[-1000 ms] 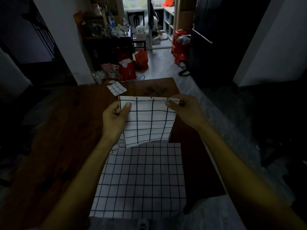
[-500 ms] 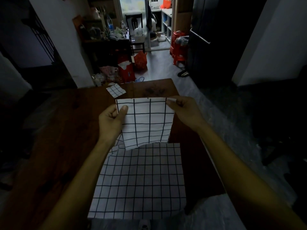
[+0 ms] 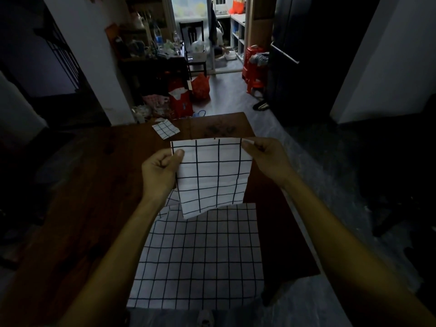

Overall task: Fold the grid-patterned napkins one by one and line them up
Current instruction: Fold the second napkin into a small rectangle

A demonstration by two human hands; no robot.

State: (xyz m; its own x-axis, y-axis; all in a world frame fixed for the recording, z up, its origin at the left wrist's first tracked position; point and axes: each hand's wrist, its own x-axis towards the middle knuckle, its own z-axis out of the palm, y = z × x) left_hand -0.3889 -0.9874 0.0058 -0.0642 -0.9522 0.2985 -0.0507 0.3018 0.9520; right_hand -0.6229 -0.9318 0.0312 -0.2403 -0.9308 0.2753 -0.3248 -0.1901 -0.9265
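I hold a white napkin with black grid lines (image 3: 212,175) up above the wooden table (image 3: 89,185). My left hand (image 3: 160,171) pinches its upper left corner and my right hand (image 3: 266,159) pinches its upper right corner, so it hangs down between them. Under it a larger stack of unfolded grid napkins (image 3: 200,258) lies flat at the table's near edge. A small folded grid napkin (image 3: 165,129) rests at the far edge of the table.
The table's right edge runs close to the stack, with grey floor (image 3: 295,142) beyond it. Past the far edge stand red bags (image 3: 188,95), a cluttered dark table (image 3: 151,60), a chair (image 3: 194,43) and red stools (image 3: 253,67). The room is dim.
The held napkin has stayed between my hands at about the same height above the stack. The view has tilted slightly; my grip on both corners is unchanged.
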